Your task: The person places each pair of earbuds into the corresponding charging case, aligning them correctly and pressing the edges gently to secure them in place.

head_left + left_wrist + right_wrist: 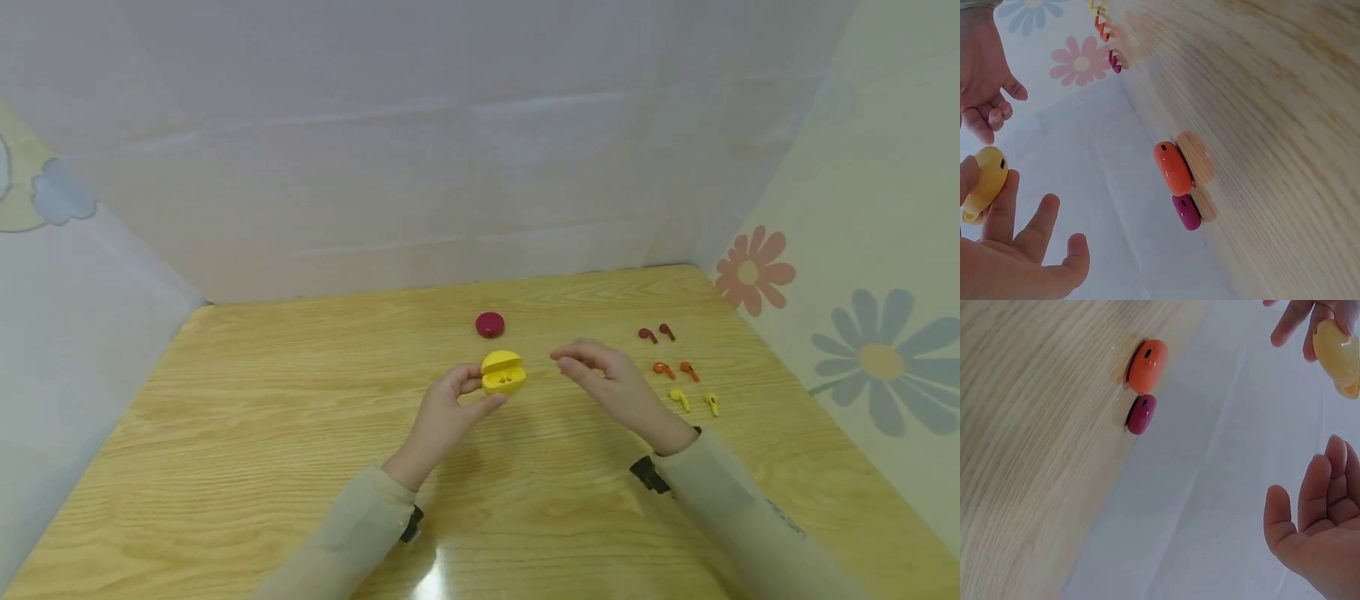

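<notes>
My left hand (442,417) grips a yellow earbud case (504,382) between thumb and fingers above the table. Its lid stands raised, and small hollows show inside. In the left wrist view the rounded back of the yellow case (990,180) has a dark port. My right hand (611,387) hovers to the right of the case, apart from it, fingers relaxed and nothing in them. A pair of yellow earbuds (679,400) lies on the table to the right of that hand. Both wrist views show an orange earbud case (1148,366) on the table, hidden in the head view.
A magenta earbud case (490,325) sits farther back on the wooden table (300,417). Magenta earbuds (647,334) and orange earbuds (663,369) lie in pairs at the right, behind the yellow pair. Pale cloth walls (420,183) stand along the back and sides.
</notes>
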Tool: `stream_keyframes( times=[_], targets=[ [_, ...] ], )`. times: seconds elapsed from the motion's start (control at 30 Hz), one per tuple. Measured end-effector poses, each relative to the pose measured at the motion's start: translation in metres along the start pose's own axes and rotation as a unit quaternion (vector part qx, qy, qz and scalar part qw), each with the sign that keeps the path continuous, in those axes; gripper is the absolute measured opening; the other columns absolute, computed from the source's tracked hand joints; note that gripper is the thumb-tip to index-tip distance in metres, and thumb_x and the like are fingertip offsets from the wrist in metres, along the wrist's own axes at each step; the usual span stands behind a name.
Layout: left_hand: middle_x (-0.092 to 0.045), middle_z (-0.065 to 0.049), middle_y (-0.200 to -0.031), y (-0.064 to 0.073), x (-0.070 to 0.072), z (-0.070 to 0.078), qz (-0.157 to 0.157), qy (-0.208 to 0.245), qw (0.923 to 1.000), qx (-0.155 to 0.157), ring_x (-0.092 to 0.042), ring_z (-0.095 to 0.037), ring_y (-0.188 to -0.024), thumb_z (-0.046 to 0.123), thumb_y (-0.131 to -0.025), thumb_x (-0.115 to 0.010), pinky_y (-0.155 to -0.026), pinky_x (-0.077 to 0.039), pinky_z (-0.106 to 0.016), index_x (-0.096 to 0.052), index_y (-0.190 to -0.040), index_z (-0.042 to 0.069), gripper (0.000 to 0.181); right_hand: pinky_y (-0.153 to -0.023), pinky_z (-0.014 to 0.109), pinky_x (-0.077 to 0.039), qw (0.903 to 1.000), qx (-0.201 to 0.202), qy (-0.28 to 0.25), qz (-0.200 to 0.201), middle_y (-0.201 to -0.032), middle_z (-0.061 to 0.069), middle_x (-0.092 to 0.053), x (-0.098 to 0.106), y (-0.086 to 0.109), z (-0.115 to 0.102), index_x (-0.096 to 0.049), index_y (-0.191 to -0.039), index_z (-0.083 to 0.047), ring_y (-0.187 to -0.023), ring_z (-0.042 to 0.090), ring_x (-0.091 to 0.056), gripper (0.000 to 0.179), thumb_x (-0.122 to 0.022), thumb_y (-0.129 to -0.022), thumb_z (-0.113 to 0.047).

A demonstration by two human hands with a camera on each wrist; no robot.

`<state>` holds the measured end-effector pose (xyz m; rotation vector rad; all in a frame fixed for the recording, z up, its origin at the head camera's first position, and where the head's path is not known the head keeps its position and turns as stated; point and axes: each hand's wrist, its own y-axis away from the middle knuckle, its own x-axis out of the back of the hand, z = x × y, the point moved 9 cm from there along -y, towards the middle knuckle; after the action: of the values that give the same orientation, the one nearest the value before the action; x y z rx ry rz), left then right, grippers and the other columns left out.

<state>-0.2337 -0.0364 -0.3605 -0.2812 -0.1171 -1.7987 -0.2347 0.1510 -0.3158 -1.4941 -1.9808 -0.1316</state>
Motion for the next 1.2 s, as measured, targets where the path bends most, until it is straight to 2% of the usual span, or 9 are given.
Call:
stream_keyframes(
  times=[0.3, 0.6, 0.8, 1.1, 1.2],
  targets=[
    [-0.069, -0.011, -0.114, 0.000, 0.005, -0.001, 0.013, 0.006, 0.9999, 0.002, -0.049, -0.030, -0.125, 0.015, -0.088, -0.073, -0.106, -0.026, -0.063, -0.062, -0.119, 0.002, 0.036, -0.081, 0.034, -0.049, 0.9996, -0.011, 0.023, 0.015, -0.105, 0.008, -0.066, 0.013, 0.009, 0.005, -0.065, -0.116, 0.002, -0.093, 0.020, -0.059, 0.025, -0.051, -0.102, -0.013],
    [-0.069, -0.013, -0.114, 0.000, 0.006, 0.001, 0.015, 0.014, 0.9998, 0.000, -0.050, -0.031, -0.123, 0.013, -0.089, -0.072, -0.105, -0.029, -0.063, -0.061, -0.119, 0.000, 0.035, -0.080, 0.029, -0.048, 0.9989, -0.020, 0.031, 0.029, -0.109, 0.008, -0.066, 0.025, 0.018, 0.008, -0.066, -0.117, 0.001, -0.094, 0.009, -0.057, 0.024, -0.052, -0.101, -0.012],
    [-0.069, -0.013, -0.115, 0.000, 0.006, 0.001, 0.017, 0.018, 0.9997, 0.004, -0.050, -0.030, -0.124, 0.013, -0.089, -0.072, -0.105, -0.027, -0.062, -0.061, -0.119, 0.000, 0.035, -0.081, 0.031, -0.048, 0.9975, -0.026, 0.056, 0.034, -0.110, 0.008, -0.066, 0.033, 0.025, 0.012, -0.065, -0.118, 0.000, -0.095, 0.011, -0.058, 0.025, -0.052, -0.101, -0.012],
    [-0.068, -0.013, -0.117, -0.002, 0.008, -0.003, 0.022, 0.012, 0.9996, 0.013, -0.053, -0.029, -0.120, 0.017, -0.089, -0.072, -0.102, -0.038, -0.054, -0.061, -0.120, 0.001, 0.037, -0.078, 0.026, -0.048, 0.9962, -0.040, 0.066, 0.042, -0.111, 0.013, -0.067, 0.044, 0.033, 0.020, -0.064, -0.119, 0.002, -0.094, 0.006, -0.056, 0.025, -0.055, -0.100, -0.011],
    [-0.068, -0.013, -0.116, -0.002, 0.009, -0.003, 0.023, 0.012, 0.9996, 0.010, -0.053, -0.029, -0.120, 0.016, -0.089, -0.072, -0.102, -0.037, -0.055, -0.061, -0.120, 0.000, 0.036, -0.079, 0.026, -0.048, 0.9949, -0.046, 0.078, 0.043, -0.112, 0.013, -0.067, 0.047, 0.034, 0.023, -0.064, -0.119, 0.002, -0.095, 0.006, -0.056, 0.025, -0.055, -0.100, -0.012]
  ],
)
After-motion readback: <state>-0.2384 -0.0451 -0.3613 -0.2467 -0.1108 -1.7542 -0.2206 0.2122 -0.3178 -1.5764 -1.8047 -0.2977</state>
